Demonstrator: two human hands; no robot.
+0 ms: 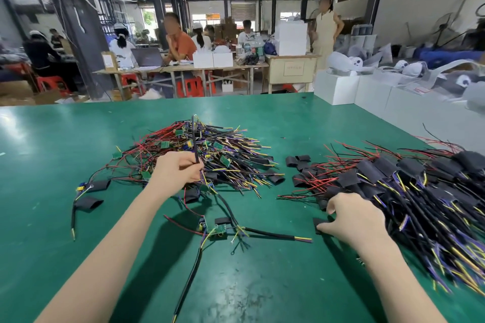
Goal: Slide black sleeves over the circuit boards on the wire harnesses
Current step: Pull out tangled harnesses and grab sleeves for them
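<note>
Head view is showing a person working at a green worktop (78, 144), two bare forearms reaching forward. The left hand (178, 169) is gripping a thin black cable (194, 144) of one harness, pinched between thumb and curled fingers so that its end is standing upright at about twelve o'clock from the fist; this is probably lifting one unsleeved piece clear of the tangle. That tangle, a heap of red, yellow and purple wire harnesses with small green circuit boards (207, 149), is lying just beyond the hand, too many to count. The right hand (351, 220) is closing its fingertips on one flat black sleeve (319, 225) lying on the worktop at its nine o'clock, likely picking it up for fitting. At two o'clock from that hand, a second heap of harnesses already wearing black sleeves (409, 186) is spreading toward the worktop's right edge, again beyond counting. One loose harness with a bare green board (219, 229) is lying between the two forearms, waiting at the centre. A cluster of spare sleeves (298, 161) is sitting between the heaps, and two sleeved pieces (91, 194) are lying apart at nine o'clock.
</note>
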